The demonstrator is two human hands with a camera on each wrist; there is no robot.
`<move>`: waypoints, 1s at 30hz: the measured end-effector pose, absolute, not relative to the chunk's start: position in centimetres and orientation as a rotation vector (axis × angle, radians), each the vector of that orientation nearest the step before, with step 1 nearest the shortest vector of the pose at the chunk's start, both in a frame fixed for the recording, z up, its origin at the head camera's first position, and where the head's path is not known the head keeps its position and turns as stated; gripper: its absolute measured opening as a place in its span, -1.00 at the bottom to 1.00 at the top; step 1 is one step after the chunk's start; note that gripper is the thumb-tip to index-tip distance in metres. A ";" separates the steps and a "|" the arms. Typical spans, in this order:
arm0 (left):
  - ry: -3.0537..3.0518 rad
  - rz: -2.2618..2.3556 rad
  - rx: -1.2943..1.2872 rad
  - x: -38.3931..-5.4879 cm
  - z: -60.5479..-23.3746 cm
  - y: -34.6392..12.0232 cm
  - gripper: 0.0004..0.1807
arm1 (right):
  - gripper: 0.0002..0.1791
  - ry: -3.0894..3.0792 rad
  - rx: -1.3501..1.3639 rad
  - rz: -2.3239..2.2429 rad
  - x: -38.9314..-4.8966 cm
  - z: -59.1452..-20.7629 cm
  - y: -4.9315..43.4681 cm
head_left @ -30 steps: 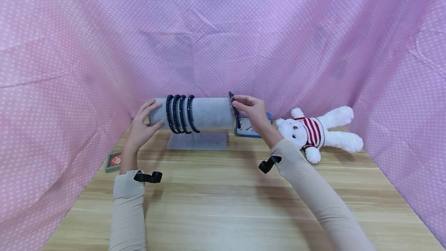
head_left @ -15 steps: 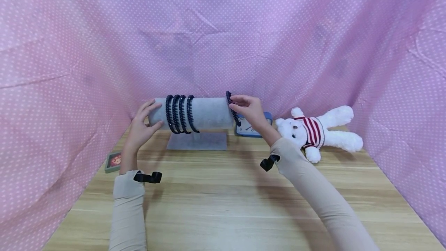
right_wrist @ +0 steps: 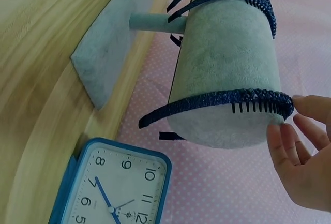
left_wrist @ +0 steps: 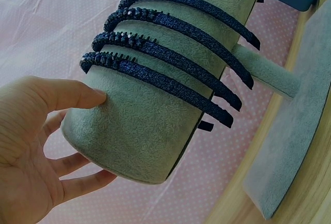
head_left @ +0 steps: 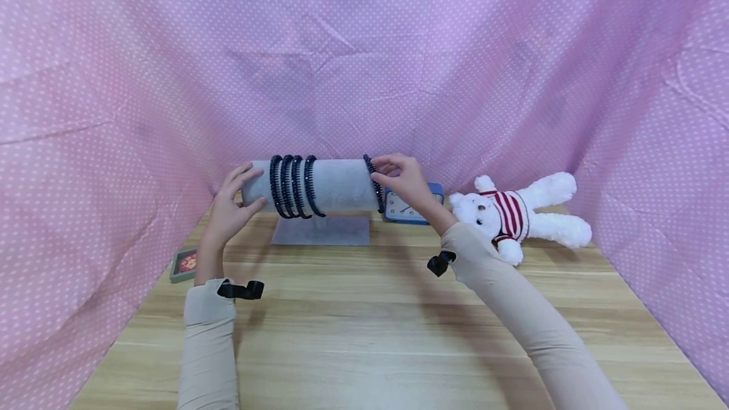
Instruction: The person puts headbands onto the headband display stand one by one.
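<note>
A grey velvet headband stand [head_left: 344, 185] with a horizontal roll stands at the back of the table. My left hand [head_left: 230, 211] grips its left end, thumb in front and fingers reaching around the end in the left wrist view. Several dark blue beaded headbands [left_wrist: 170, 61] with small comb teeth sit over the roll's left half. At the right end, my right hand [head_left: 405, 182] pinches one more headband [right_wrist: 207, 101] by its beaded top. That headband lies slantwise across the rim of the roll; its two ends stick out past the roll.
A blue-framed clock [head_left: 398, 212] stands behind and right of the stand. A white teddy bear [head_left: 490, 211] in a striped sweater lies at the right. A small green-framed picture [head_left: 183, 264] is at the left. Pink dotted cloth [head_left: 364, 68] encloses the wooden table [head_left: 342, 321].
My right hand has moved left, bringing the headband from beside the roll's right end onto its rim. My left hand keeps its place on the left end.
</note>
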State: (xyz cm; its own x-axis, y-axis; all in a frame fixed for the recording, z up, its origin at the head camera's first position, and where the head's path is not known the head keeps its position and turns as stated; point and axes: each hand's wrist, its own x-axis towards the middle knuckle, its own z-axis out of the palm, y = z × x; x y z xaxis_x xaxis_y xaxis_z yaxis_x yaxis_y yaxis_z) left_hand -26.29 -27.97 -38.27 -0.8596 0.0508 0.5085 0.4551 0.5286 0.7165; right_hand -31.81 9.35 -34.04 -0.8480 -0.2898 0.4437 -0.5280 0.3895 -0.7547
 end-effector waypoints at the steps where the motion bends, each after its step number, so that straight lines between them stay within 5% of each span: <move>1: -2.341 -1.278 -0.414 -26.3 -38.3 -28.0 -0.39 | -0.66 -2.422 0.736 1.423 -31.8 -34.0 9.4; 15: -2.339 -1.257 -0.421 -26.4 -38.5 -27.9 -0.38 | -0.46 -2.594 1.070 1.224 -33.4 -33.6 10.4; 30: -2.329 -1.271 -0.419 -26.3 -38.3 -28.0 -0.38 | -0.13 -2.747 1.130 1.186 -34.1 -32.6 11.4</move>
State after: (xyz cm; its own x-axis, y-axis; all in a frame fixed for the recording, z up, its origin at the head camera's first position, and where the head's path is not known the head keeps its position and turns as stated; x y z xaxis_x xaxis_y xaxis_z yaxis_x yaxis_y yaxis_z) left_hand -26.33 -28.00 -38.33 -0.8518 0.0486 0.5216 0.4651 0.5286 0.7101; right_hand -34.06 11.41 -32.62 -0.7490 -0.6275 0.2128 -0.5852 0.4758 -0.6567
